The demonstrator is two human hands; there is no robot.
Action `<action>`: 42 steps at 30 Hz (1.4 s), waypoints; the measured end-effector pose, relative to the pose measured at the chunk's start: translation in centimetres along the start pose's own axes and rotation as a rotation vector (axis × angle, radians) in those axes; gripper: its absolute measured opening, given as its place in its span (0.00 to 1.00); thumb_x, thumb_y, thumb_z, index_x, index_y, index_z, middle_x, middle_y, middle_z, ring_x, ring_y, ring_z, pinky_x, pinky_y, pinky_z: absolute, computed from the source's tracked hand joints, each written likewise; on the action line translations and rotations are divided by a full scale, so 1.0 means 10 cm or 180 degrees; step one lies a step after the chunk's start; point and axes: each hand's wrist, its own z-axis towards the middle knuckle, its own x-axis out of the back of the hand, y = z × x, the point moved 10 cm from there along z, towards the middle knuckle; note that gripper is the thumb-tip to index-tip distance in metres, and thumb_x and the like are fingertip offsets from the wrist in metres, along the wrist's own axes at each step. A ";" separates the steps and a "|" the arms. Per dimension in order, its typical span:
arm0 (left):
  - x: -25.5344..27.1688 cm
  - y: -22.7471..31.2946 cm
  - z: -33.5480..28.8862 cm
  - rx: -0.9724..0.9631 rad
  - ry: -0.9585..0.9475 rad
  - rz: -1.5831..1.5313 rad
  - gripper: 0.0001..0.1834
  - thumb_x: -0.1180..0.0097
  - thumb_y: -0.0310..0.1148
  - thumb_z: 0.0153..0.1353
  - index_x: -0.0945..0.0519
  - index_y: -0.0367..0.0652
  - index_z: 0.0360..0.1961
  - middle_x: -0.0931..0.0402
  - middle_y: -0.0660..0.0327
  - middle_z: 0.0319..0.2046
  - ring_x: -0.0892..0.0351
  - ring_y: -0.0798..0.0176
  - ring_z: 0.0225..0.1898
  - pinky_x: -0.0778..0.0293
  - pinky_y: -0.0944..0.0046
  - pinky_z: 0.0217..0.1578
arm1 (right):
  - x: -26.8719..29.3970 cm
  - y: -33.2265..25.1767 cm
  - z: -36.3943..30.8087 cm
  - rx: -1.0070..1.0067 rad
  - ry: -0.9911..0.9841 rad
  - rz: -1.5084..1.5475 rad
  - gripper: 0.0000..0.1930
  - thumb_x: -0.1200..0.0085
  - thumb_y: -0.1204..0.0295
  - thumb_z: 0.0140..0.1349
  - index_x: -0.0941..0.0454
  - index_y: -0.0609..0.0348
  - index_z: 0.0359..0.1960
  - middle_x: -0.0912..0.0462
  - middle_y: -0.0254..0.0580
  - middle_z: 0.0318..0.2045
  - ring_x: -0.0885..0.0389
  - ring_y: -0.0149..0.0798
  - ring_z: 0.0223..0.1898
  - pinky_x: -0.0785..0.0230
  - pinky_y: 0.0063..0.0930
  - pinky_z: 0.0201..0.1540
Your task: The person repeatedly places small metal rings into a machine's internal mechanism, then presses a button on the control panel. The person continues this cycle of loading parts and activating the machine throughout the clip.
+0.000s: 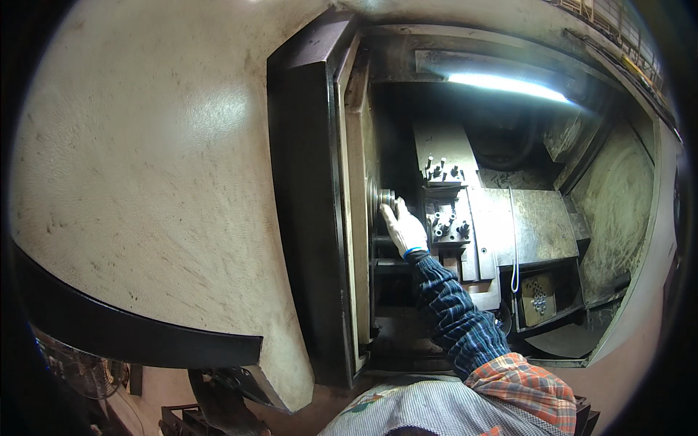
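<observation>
My right hand (406,229), in a white glove with a blue cuff edge, reaches into the machine, a metal-turning lathe. Its thumb and fingers close in at the front of a round, shiny metal collet chuck (386,196) on the left wall. Whatever lies between the fingertips is too small to make out. Just right of the hand stands a tool block (449,227) with several bolts and round tool holders. Behind it is a second tool block (443,173), with upright bolts. My left hand is out of view.
A thick dark door edge (309,218) borders the opening on the left, beside a large pale panel (145,160). A lamp tube (509,86) glows at the back. A white hose (514,240) hangs over the metal cover, near a tray (534,285) with several small metal parts.
</observation>
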 end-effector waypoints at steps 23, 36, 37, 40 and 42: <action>0.33 -0.09 -0.12 -0.0976 -0.0432 -0.0078 0.25 0.48 0.20 0.63 0.29 0.28 0.63 0.24 0.47 0.57 0.20 0.51 0.52 0.21 0.59 0.49 | 0.13 0.05 -0.16 -0.0168 0.0143 0.0468 0.33 0.62 0.40 0.70 0.31 0.61 0.54 0.17 0.67 0.43 0.19 0.64 0.48 0.29 0.53 0.50; -0.11 0.28 -0.34 -0.2396 -0.1127 0.2219 0.19 0.53 0.25 0.69 0.25 0.28 0.58 0.21 0.42 0.54 0.19 0.44 0.53 0.23 0.55 0.52 | 0.05 0.15 -0.46 -0.0686 -0.0607 0.0794 0.49 0.63 0.36 0.68 0.63 0.59 0.76 0.28 0.68 0.62 0.27 0.61 0.62 0.35 0.45 0.64; -0.12 0.28 -0.36 -0.2398 -0.1121 0.2139 0.18 0.53 0.25 0.70 0.24 0.28 0.58 0.21 0.42 0.53 0.19 0.43 0.53 0.23 0.55 0.52 | 0.14 0.17 -0.58 -0.0619 -0.0605 0.0701 0.49 0.63 0.36 0.68 0.63 0.59 0.77 0.29 0.67 0.63 0.28 0.61 0.63 0.36 0.45 0.65; -0.17 0.25 -0.36 -0.2493 -0.1158 0.1989 0.17 0.53 0.26 0.71 0.24 0.29 0.58 0.21 0.42 0.53 0.18 0.43 0.52 0.22 0.55 0.51 | 0.20 0.14 -1.11 -0.0056 -0.0722 0.0832 0.40 0.60 0.43 0.71 0.48 0.58 0.74 0.28 0.58 0.64 0.31 0.56 0.66 0.39 0.39 0.68; -0.17 0.27 -0.34 -0.2640 -0.1292 0.2032 0.17 0.52 0.26 0.72 0.24 0.29 0.58 0.21 0.42 0.54 0.18 0.44 0.52 0.22 0.55 0.50 | 0.09 0.11 -1.61 0.0292 -0.1036 0.1169 0.32 0.58 0.49 0.73 0.35 0.60 0.68 0.24 0.52 0.62 0.29 0.51 0.64 0.38 0.36 0.66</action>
